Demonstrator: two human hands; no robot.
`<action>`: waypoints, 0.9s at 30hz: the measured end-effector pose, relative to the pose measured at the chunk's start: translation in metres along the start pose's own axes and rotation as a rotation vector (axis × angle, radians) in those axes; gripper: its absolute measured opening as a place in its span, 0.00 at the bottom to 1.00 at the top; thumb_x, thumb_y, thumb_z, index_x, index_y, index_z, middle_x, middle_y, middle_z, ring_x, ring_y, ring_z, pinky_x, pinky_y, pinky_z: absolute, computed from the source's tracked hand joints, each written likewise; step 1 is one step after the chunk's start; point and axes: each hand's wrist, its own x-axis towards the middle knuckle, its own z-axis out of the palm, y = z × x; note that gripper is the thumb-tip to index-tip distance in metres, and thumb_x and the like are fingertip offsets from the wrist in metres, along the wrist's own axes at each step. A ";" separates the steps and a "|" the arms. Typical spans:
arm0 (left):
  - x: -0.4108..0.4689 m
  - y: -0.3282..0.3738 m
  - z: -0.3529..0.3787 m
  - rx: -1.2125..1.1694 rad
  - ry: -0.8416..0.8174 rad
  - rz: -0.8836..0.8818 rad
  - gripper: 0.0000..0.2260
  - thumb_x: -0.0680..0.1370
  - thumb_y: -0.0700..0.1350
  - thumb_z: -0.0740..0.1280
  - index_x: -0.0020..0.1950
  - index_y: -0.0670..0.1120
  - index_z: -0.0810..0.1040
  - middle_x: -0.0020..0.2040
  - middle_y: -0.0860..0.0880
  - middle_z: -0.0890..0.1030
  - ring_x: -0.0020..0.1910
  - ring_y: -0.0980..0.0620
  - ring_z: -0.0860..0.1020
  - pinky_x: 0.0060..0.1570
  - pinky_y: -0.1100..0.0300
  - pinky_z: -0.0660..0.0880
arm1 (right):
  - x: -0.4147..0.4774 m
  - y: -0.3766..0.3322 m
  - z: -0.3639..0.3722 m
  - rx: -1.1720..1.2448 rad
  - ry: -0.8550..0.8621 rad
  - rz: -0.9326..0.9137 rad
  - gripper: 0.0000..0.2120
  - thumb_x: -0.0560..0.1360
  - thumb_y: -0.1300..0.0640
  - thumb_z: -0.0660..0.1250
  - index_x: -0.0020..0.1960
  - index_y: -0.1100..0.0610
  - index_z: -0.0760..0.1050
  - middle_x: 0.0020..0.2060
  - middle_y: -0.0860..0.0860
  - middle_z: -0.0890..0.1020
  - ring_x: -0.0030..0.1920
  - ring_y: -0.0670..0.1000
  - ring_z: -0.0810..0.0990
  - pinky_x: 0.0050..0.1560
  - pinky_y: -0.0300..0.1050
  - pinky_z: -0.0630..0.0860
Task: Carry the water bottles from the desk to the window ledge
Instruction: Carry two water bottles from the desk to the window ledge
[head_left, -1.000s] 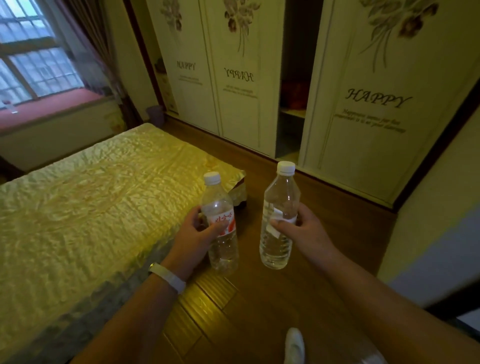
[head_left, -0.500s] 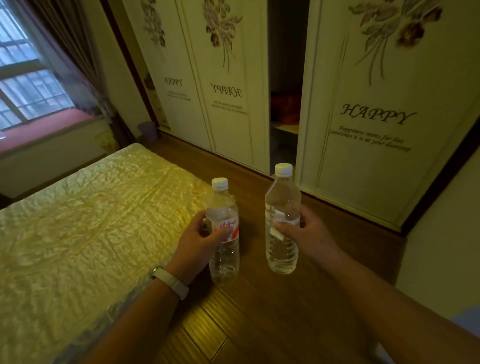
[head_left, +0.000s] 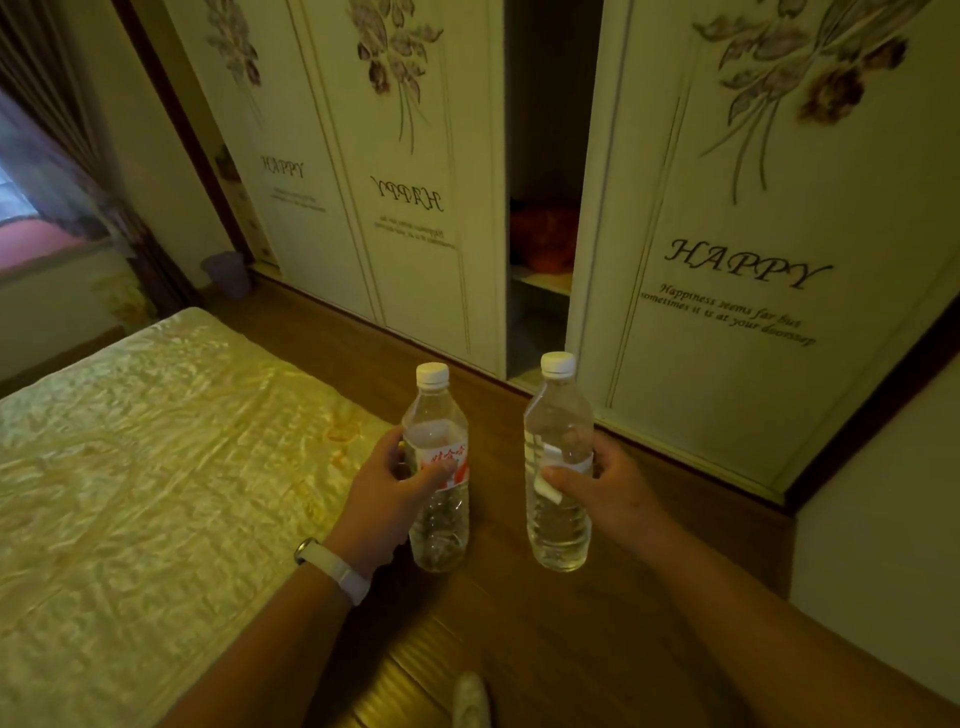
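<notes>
I hold two clear plastic water bottles with white caps upright in front of me, above the wooden floor. My left hand (head_left: 387, 496) grips the bottle with the red and white label (head_left: 439, 519) around its middle. My right hand (head_left: 605, 486) grips the bottle with the plain white label (head_left: 558, 431) the same way. The bottles are a hand's width apart. The reddish window ledge (head_left: 36, 244) shows at the far left edge, beyond the bed.
A bed with a shiny yellow cover (head_left: 130, 467) fills the left side. Cream wardrobe doors (head_left: 753, 234) printed "HAPPY" run along the far side, with an open gap (head_left: 545, 218) between them. A small purple bin (head_left: 226, 273) stands in the corner by the dark curtain (head_left: 57, 104).
The view has swung to the right and closer to the wardrobe, so the window and ledge have slid to the left edge. Both hands still hold the bottles the same way.
</notes>
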 end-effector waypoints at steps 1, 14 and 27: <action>0.021 -0.003 -0.003 -0.006 -0.001 0.002 0.18 0.72 0.47 0.76 0.59 0.57 0.79 0.51 0.50 0.86 0.50 0.51 0.84 0.43 0.61 0.79 | 0.019 -0.002 0.004 -0.008 0.006 0.007 0.18 0.69 0.54 0.76 0.57 0.46 0.77 0.50 0.46 0.85 0.49 0.46 0.84 0.46 0.46 0.81; 0.237 -0.004 -0.033 -0.020 -0.102 0.001 0.20 0.68 0.57 0.75 0.58 0.57 0.79 0.50 0.52 0.85 0.47 0.53 0.84 0.39 0.64 0.79 | 0.215 -0.055 0.037 -0.041 0.114 0.012 0.19 0.69 0.48 0.75 0.56 0.39 0.74 0.51 0.42 0.82 0.50 0.45 0.81 0.45 0.44 0.80; 0.418 -0.015 -0.007 -0.033 -0.027 -0.054 0.22 0.70 0.53 0.76 0.62 0.52 0.78 0.54 0.48 0.84 0.53 0.48 0.83 0.51 0.50 0.81 | 0.421 -0.043 0.024 -0.028 -0.008 0.036 0.20 0.68 0.45 0.75 0.57 0.40 0.73 0.53 0.44 0.80 0.53 0.48 0.80 0.48 0.47 0.80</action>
